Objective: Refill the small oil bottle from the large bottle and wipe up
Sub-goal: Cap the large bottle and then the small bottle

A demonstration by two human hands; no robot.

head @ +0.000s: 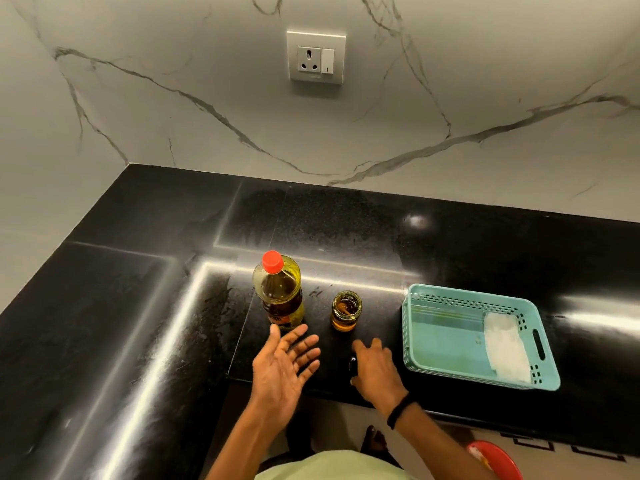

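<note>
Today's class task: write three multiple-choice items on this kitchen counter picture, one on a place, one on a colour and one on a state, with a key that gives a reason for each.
1. Where does the white cloth lie?
A on the floor
B inside the teal basket
C hung on the wall

2. What colour is the cap of the large bottle?
A red
B green
C black

3. In what state is the small bottle?
A lidded
B upright with its mouth uncovered
C tipped on its side

Key:
1 B, the cloth rests at the basket's right end, within its walls.
2 A, the cap shows bright red above the yellow oil.
3 B, the view looks straight into its open mouth.
</note>
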